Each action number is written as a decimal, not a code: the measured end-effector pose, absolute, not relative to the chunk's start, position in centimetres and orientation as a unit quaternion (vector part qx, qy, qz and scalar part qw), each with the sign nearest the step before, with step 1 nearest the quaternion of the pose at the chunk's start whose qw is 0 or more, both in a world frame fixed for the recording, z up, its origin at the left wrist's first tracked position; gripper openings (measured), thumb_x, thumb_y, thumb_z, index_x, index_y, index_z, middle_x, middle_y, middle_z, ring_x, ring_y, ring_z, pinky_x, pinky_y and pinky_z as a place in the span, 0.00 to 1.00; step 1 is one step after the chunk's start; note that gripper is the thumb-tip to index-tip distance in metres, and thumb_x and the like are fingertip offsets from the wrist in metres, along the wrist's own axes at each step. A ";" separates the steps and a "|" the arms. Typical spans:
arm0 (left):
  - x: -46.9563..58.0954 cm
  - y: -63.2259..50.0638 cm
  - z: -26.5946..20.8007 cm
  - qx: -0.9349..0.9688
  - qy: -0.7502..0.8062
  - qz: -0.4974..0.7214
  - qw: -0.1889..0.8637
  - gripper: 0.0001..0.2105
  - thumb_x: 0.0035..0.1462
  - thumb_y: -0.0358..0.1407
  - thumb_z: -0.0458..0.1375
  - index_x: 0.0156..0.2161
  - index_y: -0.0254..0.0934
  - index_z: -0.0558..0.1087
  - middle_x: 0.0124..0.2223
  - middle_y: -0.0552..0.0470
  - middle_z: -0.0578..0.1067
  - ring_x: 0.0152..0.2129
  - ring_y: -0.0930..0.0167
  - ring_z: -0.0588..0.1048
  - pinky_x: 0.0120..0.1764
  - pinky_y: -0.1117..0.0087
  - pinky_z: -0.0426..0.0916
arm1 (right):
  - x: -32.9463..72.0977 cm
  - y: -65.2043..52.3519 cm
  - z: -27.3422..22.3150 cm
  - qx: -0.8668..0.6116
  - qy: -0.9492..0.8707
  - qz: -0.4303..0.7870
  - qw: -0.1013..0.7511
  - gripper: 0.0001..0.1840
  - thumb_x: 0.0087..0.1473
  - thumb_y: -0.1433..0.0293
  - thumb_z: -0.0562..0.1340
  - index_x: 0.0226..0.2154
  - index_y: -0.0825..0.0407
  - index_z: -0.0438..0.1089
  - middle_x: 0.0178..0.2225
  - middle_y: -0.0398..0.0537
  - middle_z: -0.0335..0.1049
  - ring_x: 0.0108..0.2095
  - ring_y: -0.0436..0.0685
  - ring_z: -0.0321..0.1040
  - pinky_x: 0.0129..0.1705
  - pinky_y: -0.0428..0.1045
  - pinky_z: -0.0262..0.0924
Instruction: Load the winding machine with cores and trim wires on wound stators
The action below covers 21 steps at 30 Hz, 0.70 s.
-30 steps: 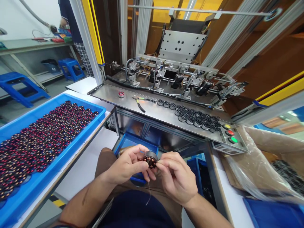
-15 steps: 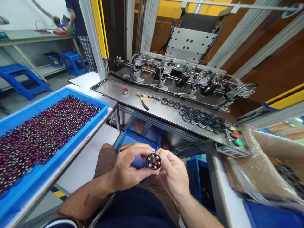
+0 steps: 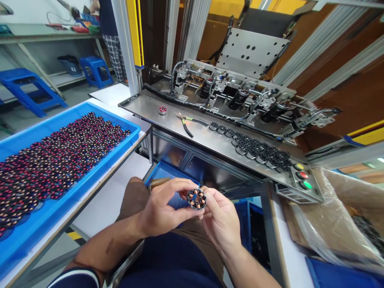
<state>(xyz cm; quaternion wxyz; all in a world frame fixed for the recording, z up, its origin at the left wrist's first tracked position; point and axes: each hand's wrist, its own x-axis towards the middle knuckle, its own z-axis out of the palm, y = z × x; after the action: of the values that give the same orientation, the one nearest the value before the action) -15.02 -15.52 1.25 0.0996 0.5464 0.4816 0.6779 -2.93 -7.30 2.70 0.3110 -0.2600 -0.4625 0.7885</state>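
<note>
Between my two hands, above my lap, is a round motor stator with copper windings around its ring, its face turned up toward me. My left hand pinches its left side between thumb and fingers. My right hand grips the right side, thumb near the rim; its other fingers are partly hidden. A thin wire seems to hang near the left thumb. Ahead on the metal ledge lie side cutters with green and black handles, a single red-wound stator and several rows of black stators.
A blue tray full of wound stators stands on the left. Behind the ledge is a winding machine. A button box sits at the ledge's right end, beside a plastic-lined carton. A person stands at the back left bench.
The view has shifted slightly. Both hands still hold the stator, which looks tilted a little more toward me.
</note>
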 end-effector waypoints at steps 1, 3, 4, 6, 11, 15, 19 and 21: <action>-15.1 -15.5 1.3 0.550 0.478 0.677 0.104 0.20 0.51 0.28 0.68 0.49 0.38 0.72 0.44 0.46 0.79 0.43 0.67 0.79 0.47 0.68 0.74 | -2.9 -7.3 2.6 -0.255 -0.482 0.775 0.321 0.21 0.51 0.56 0.70 0.19 0.54 0.70 0.20 0.41 0.64 0.19 0.47 0.57 0.22 0.44 0.56; -15.1 -15.6 1.5 0.558 0.469 0.673 0.121 0.17 0.53 0.25 0.66 0.48 0.38 0.73 0.45 0.45 0.79 0.45 0.66 0.78 0.49 0.65 0.73 | -2.8 -7.1 2.6 -0.233 -0.544 0.721 0.361 0.19 0.55 0.59 0.67 0.20 0.53 0.69 0.21 0.42 0.65 0.20 0.48 0.60 0.22 0.45 0.57; -15.1 -15.7 1.5 0.560 0.462 0.674 0.137 0.16 0.54 0.24 0.64 0.47 0.39 0.73 0.46 0.45 0.79 0.46 0.66 0.77 0.50 0.64 0.72 | -2.6 -7.0 2.7 -0.215 -0.585 0.679 0.387 0.17 0.57 0.62 0.65 0.21 0.53 0.69 0.21 0.42 0.65 0.21 0.49 0.61 0.23 0.45 0.59; -15.1 -15.8 1.5 0.549 0.432 0.688 0.195 0.16 0.54 0.23 0.63 0.46 0.39 0.73 0.47 0.44 0.78 0.47 0.66 0.77 0.51 0.63 0.72 | -2.2 -6.6 3.1 -0.170 -0.673 0.573 0.436 0.13 0.60 0.69 0.62 0.24 0.52 0.70 0.22 0.43 0.67 0.24 0.50 0.64 0.26 0.46 0.61; -15.1 -15.6 1.2 0.399 0.306 0.761 0.410 0.24 0.43 0.36 0.74 0.45 0.40 0.70 0.42 0.48 0.80 0.52 0.59 0.76 0.55 0.57 0.70 | -0.8 -5.1 4.3 -0.050 -0.825 0.338 0.450 0.08 0.56 0.80 0.61 0.33 0.51 0.70 0.26 0.45 0.71 0.27 0.52 0.70 0.28 0.47 0.68; -15.3 -14.8 1.1 0.272 0.280 0.667 0.634 0.24 0.51 0.52 0.65 0.45 0.35 0.70 0.36 0.46 0.81 0.34 0.66 0.82 0.35 0.71 0.75 | -0.1 -4.1 4.5 0.031 -0.874 0.225 0.430 0.09 0.57 0.80 0.60 0.39 0.52 0.69 0.29 0.49 0.73 0.30 0.53 0.73 0.30 0.48 0.73; -15.4 -14.4 1.2 0.218 0.235 0.556 0.767 0.23 0.54 0.51 0.64 0.42 0.31 0.73 0.29 0.45 0.81 0.22 0.68 0.81 0.23 0.76 0.71 | 0.3 -3.4 4.8 0.062 -0.881 0.163 0.439 0.07 0.59 0.78 0.59 0.40 0.53 0.70 0.29 0.49 0.74 0.31 0.54 0.75 0.31 0.49 0.75; -15.4 -14.4 1.3 0.208 0.250 0.577 0.749 0.19 0.51 0.42 0.69 0.43 0.31 0.74 0.32 0.46 0.81 0.26 0.68 0.82 0.27 0.77 0.74 | 0.5 -3.2 5.2 0.073 -0.890 0.130 0.431 0.06 0.59 0.77 0.60 0.38 0.52 0.70 0.28 0.48 0.74 0.31 0.55 0.75 0.30 0.49 0.75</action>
<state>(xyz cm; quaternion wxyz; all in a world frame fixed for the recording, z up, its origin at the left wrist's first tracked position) -15.38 -14.42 1.31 0.7491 0.2080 0.2498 0.5772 0.54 -3.16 5.16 0.4313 0.0729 -0.8898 0.1304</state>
